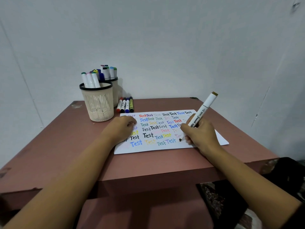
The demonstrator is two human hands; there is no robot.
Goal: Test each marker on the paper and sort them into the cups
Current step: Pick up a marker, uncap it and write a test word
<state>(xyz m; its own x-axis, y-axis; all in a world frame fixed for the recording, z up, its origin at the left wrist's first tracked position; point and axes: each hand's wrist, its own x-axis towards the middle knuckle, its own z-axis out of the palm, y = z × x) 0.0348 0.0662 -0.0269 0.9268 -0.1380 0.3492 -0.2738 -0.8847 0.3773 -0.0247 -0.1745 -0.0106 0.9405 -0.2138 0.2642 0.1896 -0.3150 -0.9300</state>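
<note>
A white sheet of paper [165,148] lies on the table, covered with "Test" written in many colours. My right hand [200,132] grips a white marker with a brown end cap [203,111], its dark tip touching the paper at the lower right of the writing. My left hand [122,128] rests on the paper's left part with fingers curled, holding it down. Two beige mesh cups stand at the back left: the near cup [99,104] and the far cup [118,91], both holding several markers.
Several loose markers [125,104] lie side by side between the cups and the paper. The reddish-brown table [57,146] ends at a front edge near me. A grey wall stands close behind. Dark patterned fabric [280,187] lies at the lower right.
</note>
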